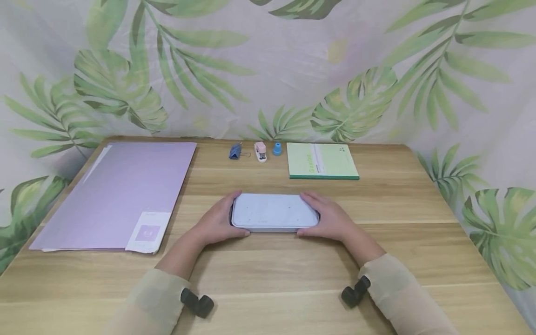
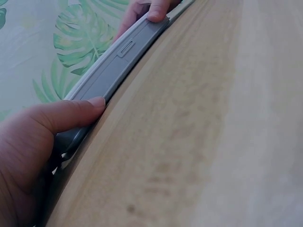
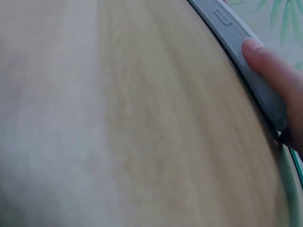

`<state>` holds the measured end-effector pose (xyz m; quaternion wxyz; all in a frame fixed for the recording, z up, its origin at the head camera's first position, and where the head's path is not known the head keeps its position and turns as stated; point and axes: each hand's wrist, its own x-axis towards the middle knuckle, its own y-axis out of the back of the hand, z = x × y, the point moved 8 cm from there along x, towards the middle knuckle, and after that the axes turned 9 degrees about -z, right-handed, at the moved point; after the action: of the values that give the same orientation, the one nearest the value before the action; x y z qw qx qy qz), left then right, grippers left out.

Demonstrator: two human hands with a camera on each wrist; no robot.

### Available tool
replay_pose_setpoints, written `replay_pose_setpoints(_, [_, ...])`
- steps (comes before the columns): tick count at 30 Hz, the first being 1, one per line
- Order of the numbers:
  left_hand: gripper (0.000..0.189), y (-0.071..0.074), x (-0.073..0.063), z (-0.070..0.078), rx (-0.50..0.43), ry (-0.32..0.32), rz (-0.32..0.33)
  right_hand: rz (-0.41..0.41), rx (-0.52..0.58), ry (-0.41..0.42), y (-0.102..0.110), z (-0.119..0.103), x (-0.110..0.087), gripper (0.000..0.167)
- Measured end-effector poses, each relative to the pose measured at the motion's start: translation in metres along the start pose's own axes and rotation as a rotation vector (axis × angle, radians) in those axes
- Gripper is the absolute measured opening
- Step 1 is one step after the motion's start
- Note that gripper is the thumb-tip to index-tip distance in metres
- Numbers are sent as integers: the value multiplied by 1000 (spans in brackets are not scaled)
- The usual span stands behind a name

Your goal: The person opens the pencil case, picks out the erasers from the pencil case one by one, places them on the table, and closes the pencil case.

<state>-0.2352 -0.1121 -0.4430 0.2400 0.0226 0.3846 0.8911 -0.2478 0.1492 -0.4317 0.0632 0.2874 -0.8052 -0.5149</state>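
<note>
The case [image 1: 275, 211] is between the two grips. The left grip [image 1: 222, 221] holds its left end and the right grip [image 1: 328, 218] holds its right end; each has the thumb on the near side and the fingers at the far corner. Both are only as wide as the ends they hold. The long near edge is in front of both thumbs, with a small latch [image 2: 125, 48] in its middle (the left wrist view shows this better). Whether its bottom touches the surface [image 1: 268, 274] everywhere, I cannot tell.

Nearer than the grips, a broad stretch of wood runs between the forearms. Beyond the case, a narrower strip separates it from the clip [image 1: 235, 151], the stapler [image 1: 260, 151] and the blue cap [image 1: 277, 149], which stand in a row near the far edge. The notebook [image 1: 323, 161] lies just beyond the right grip, apart from it. Left of the left grip lies the folder [image 1: 121, 195], its right edge leaving a gap of wood.
</note>
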Motion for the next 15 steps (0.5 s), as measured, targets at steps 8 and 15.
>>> replay_pose_setpoints(8, [113, -1, 0, -2, -6, 6, -4, 34, -15, -8, 1, 4, 2, 103])
replay_pose_setpoints(15, [114, 0, 1, -1, -12, 11, -7, 49, 12, 20, 5, 5, 4, 96])
